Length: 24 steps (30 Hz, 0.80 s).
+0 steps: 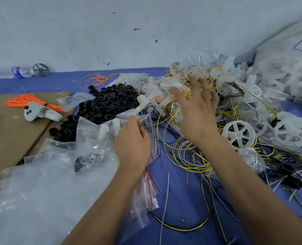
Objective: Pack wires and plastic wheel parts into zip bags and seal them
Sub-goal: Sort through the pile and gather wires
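My left hand (133,144) pinches the top edge of a clear zip bag (95,138) that holds a white plastic part and a black piece. My right hand (198,106) hovers with fingers spread over a tangle of yellow and black wires (187,152) and a heap of translucent white wheel parts (238,133); nothing is gripped in it. More empty zip bags with red seal strips (149,184) lie under my left forearm. A mound of black rings (109,103) sits at centre left.
Blue cloth (185,200) covers the surface. Brown cardboard (10,138) at left bears an orange cable-tie bundle (28,101) and a white controller (40,114). A water bottle (21,72) lies by the wall. A large clear plastic sheet (31,200) fills the lower left.
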Motion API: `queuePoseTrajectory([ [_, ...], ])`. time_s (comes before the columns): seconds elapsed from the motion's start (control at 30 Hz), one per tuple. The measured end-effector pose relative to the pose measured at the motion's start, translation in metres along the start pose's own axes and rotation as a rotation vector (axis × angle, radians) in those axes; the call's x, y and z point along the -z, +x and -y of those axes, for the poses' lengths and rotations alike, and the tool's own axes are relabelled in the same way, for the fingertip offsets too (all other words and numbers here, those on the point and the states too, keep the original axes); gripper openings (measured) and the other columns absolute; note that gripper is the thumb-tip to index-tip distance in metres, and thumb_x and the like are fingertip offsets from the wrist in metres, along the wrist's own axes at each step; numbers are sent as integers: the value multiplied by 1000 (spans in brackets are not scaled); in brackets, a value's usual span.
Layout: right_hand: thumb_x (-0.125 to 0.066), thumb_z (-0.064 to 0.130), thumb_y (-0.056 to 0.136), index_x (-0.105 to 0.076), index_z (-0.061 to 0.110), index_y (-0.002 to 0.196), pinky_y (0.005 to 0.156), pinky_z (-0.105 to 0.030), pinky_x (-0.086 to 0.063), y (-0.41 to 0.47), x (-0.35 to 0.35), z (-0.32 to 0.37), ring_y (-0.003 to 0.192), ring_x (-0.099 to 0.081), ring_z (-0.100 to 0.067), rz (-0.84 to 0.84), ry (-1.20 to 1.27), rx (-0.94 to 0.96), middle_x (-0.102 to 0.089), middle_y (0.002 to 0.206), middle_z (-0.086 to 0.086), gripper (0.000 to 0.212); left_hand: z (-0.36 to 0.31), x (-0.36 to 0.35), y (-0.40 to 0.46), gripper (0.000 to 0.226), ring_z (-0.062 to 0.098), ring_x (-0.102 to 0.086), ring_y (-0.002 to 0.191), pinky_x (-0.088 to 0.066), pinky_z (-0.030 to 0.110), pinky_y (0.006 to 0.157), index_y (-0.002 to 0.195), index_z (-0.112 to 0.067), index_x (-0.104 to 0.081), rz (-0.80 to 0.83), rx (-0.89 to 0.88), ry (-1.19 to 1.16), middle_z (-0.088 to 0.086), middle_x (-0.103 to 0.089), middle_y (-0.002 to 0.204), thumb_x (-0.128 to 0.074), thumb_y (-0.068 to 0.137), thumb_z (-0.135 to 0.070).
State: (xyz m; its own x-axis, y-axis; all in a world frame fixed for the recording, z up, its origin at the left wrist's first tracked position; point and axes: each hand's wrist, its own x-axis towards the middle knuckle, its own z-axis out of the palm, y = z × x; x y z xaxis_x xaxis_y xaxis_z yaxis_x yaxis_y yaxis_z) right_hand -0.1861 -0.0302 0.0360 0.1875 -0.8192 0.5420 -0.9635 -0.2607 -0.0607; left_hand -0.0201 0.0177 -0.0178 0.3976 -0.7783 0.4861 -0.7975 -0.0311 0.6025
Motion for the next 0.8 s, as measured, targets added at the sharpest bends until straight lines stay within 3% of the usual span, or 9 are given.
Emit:
queuePoseTrajectory([
  [0.07,-77,13,71,-29,42,148,119,-62,-3,15,-5,-4,153,4,-35,149,-87,109,-8,165,-12,95,1,1,1,3,31,-62,83,-46,41,68,96,-19,-53,-2,-4,37,3,-65,88,-56,94,-20],
  [0.13,-74,16,77,-26,45,150,119,-62,2,28,-10,-6,154,-1,-31,251,-161,207,-20,162,-10,92,0,1,-1,3,31,-61,85,-43,40,67,95,-18,-53,7,-26,53,3,-64,92,-56,94,-19],
  [0.2,-69,20,84,-27,45,150,118,-61,-4,37,-14,-5,148,-21,-30,343,-204,275,-42,150,-5,83,-1,2,-2,5,31,-61,91,-45,42,71,97,-18,-53,30,-48,46,4,-63,98,-56,93,-17],
  [0.3,-69,23,87,-39,43,144,112,-52,-23,42,-16,-3,131,-43,-29,369,-203,317,-57,134,-2,67,-5,3,-2,14,30,-58,97,-48,47,78,101,-18,-54,71,-98,13,3,-60,108,-58,89,-12],
  [0.43,-71,19,84,-68,31,116,104,-44,-35,46,-11,-4,119,-53,-28,367,-234,351,-65,117,-1,34,-9,4,-5,20,29,-57,95,-47,48,79,102,-15,-57,85,-194,-55,4,-56,109,-61,85,-6],
  [0.57,-63,15,88,-74,20,100,80,-38,-53,49,-2,-11,98,-61,-32,433,-139,362,-69,98,-6,17,-10,3,-5,19,24,-56,92,-44,36,77,100,-15,-59,64,-237,-118,2,-56,106,-66,84,-9],
  [0.63,-62,22,92,-74,19,97,80,-41,-53,51,6,-15,96,-62,-34,462,-69,383,-70,96,-8,13,-10,3,-6,18,22,-57,94,-44,34,79,102,-14,-60,62,-271,-170,1,-56,107,-67,85,-15],
  [0.73,-60,37,96,-75,15,100,81,-44,-52,57,20,-17,93,-63,-32,507,12,397,-72,92,-10,26,-10,1,-7,24,19,-57,98,-47,36,80,110,-17,-60,123,-314,-192,-3,-55,114,-63,90,-29],
  [0.8,-59,42,97,-75,13,98,81,-44,-51,60,28,-16,88,-62,-30,551,57,393,-72,89,-10,33,-11,-2,-8,30,17,-57,99,-43,30,80,117,-19,-60,178,-335,-183,-6,-54,119,-60,92,-36],
])
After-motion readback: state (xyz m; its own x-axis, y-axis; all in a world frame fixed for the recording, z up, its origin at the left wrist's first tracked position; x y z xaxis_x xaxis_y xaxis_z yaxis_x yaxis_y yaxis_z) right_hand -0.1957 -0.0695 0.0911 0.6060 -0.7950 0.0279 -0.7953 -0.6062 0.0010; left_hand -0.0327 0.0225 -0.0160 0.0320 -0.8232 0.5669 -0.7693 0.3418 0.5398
